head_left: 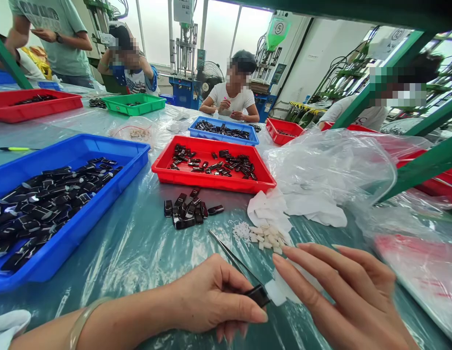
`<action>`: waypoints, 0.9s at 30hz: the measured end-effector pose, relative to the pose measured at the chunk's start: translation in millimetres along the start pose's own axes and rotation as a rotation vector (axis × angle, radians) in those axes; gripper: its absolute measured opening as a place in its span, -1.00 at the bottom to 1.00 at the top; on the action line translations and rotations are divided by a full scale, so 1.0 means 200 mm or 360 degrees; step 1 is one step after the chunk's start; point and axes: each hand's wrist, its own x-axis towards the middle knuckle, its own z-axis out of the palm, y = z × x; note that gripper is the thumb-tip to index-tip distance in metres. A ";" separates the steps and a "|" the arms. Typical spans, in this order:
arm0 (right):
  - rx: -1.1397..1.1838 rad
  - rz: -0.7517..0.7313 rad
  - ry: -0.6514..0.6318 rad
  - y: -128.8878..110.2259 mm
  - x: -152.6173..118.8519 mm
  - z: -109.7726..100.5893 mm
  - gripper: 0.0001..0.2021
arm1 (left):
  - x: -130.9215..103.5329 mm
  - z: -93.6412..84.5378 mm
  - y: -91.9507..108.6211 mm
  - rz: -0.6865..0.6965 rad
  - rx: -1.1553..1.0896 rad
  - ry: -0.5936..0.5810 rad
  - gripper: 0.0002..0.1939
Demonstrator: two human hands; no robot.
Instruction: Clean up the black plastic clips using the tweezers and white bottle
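My left hand (218, 299) pinches a small glossy black piece (258, 295) between thumb and fingers, with a white tab (276, 292) at its right end. Just right of that tab, my right hand (342, 287) has its fingers stretched out and slightly apart. Metal tweezers (229, 253) lie on the table, pointing away, their near end close to the black piece. Beyond my hands are a heap of cream-coloured bits (267, 237), tiny white bits (241, 231) and a loose pile of black pieces (187, 211).
A large blue tray (83, 214) of black pieces stands at the left, a red tray (211, 183) ahead. Plastic bags (328, 160) and white cloth (265, 209) lie at the right. Green bars (423, 160) cross the right side. Several people sit or stand across the table.
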 end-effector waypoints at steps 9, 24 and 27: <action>-0.0089 -0.0020 0.0026 -0.02 0.00 0.01 -0.61 | 0.01 -0.01 -0.02 0.0002 -0.0016 -0.0026 -0.67; -0.0022 -0.0069 0.0012 0.00 0.00 0.02 -0.60 | 0.00 -0.01 -0.01 -0.0050 -0.0019 -0.0058 -0.67; -0.0027 -0.0110 0.0034 0.01 0.00 0.02 -0.58 | 0.00 0.00 0.00 -0.0043 -0.0025 -0.0064 -0.69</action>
